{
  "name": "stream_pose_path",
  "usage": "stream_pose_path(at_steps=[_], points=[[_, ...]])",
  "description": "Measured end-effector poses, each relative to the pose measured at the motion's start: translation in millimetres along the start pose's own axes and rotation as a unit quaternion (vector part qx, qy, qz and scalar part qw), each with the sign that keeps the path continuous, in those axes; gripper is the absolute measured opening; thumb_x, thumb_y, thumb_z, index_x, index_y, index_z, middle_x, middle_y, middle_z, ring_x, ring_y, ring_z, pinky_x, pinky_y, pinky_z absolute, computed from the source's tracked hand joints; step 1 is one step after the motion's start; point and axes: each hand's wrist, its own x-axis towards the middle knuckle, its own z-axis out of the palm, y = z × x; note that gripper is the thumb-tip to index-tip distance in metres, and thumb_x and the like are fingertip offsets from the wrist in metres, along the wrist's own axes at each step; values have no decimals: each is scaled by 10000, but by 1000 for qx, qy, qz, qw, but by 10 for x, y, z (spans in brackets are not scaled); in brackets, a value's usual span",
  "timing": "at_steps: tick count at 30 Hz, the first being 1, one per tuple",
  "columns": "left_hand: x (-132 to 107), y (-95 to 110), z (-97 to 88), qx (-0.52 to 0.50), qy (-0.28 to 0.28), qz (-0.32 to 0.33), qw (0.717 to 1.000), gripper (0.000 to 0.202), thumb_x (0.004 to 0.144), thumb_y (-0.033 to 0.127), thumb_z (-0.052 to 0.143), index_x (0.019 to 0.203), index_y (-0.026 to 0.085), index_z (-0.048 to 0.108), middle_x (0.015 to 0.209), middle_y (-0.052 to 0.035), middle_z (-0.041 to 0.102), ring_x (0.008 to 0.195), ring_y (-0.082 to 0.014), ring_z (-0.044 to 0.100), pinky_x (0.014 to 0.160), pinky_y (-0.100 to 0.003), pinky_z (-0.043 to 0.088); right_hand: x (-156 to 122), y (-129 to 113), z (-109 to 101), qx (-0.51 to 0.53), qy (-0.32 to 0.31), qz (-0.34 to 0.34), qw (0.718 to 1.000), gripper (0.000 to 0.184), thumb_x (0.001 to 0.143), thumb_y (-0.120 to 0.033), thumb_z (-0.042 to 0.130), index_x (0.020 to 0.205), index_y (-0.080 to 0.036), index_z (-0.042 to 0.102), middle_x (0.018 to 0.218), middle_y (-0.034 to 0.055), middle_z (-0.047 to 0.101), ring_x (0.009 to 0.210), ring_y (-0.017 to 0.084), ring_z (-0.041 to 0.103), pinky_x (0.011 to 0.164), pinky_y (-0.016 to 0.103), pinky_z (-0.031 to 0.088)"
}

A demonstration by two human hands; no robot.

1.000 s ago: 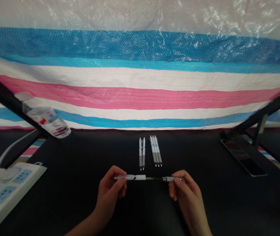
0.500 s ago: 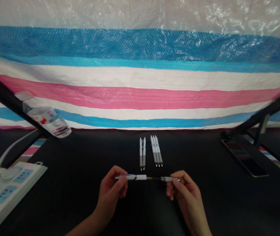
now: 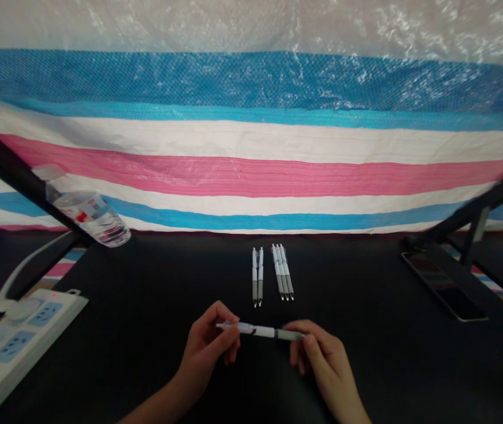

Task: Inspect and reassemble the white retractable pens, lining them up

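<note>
Between my hands a white pen (image 3: 264, 331) with a grey grip lies nearly level above the black table (image 3: 145, 318). My left hand (image 3: 211, 341) pinches its white clip end between thumb and fingers. The grey tip end is pinched by my right hand (image 3: 322, 353), whose fingertips cover the point. Grip and white barrel meet closely, with a dark band at the joint. Beyond the hands lie a pair of like pens (image 3: 257, 277) and, to their right, three more pens (image 3: 283, 272) side by side, tips toward me.
A white power strip (image 3: 17, 347) with a plugged-in cable is at the left. Behind it a clear water bottle (image 3: 95, 215) leans near a black bar. At the right lies a dark phone (image 3: 443, 285). A striped plastic sheet (image 3: 251, 176) hangs at the back.
My right hand has moved left, bringing the grey grip up to the white barrel. The refill that showed between them is now hidden. My left hand has shifted slightly right and down.
</note>
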Motion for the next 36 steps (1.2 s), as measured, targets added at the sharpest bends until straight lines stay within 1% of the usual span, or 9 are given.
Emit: stream_pose_path(at_steps=[3,7,11,15,20,24,28,32,36], points=[[-2,17,9,-8,22,2,1000,341,782,460,746,814,168,573,554,38,571,430,-79,481,418,-181,346,2,-26,8,46,19,11,999,360,846,-503,673,1050,-210,627,812,56,698,555,144,583,419,213,403],[-12,5,9,-10,23,1,1000,347,782,467,744,804,168,570,535,45,562,421,-76,471,413,-177,334,2,-35,-13,-23,-1,7,1000,362,922,-505,563,817,-177,675,653,48,661,517,133,556,447,220,404],[-10,-6,10,-9,24,8,1000,353,781,471,745,798,169,564,529,51,556,418,-72,464,413,-173,325,5,-25,-29,-30,27,-25,999,332,893,-481,618,1088,-213,641,871,61,713,658,166,625,574,251,486],[-3,4,19,-7,28,2,1000,352,784,477,739,801,171,565,536,50,562,426,-76,475,413,-174,336,21,-37,-29,-102,33,-46,993,288,921,-455,579,795,-211,665,714,24,662,643,160,606,601,243,467],[7,27,38,0,34,-10,999,359,777,483,743,799,172,566,542,49,566,423,-76,476,407,-174,341,41,-50,-29,-112,25,-55,992,249,905,-432,606,1049,-233,648,803,18,701,769,189,668,735,261,498],[19,12,28,-1,31,-10,999,352,786,478,738,813,171,570,550,47,570,431,-77,484,414,-174,351,36,-89,-30,-158,0,-74,985,322,976,-405,480,777,-214,646,786,24,654,740,170,631,689,247,463],[29,-24,2,-6,28,-10,1000,343,798,473,728,824,173,564,546,50,568,419,-70,473,406,-168,331,30,-119,-21,-167,-24,-82,982,211,973,-381,498,956,-224,637,832,13,652,787,172,628,720,248,463],[32,-32,-6,22,14,-9,1000,329,819,471,709,856,173,574,574,37,585,430,-76,486,408,-174,338,34,-80,-23,-218,-16,-100,971,246,994,-340,446,844,-222,602,765,3,592,701,157,577,637,245,434],[36,-19,13,54,2,7,999,311,832,459,700,878,173,587,606,30,586,452,-86,494,428,-193,369,43,-33,-47,-256,12,-131,958,233,998,-312,438,865,-227,610,822,19,593,767,174,577,681,264,440]])
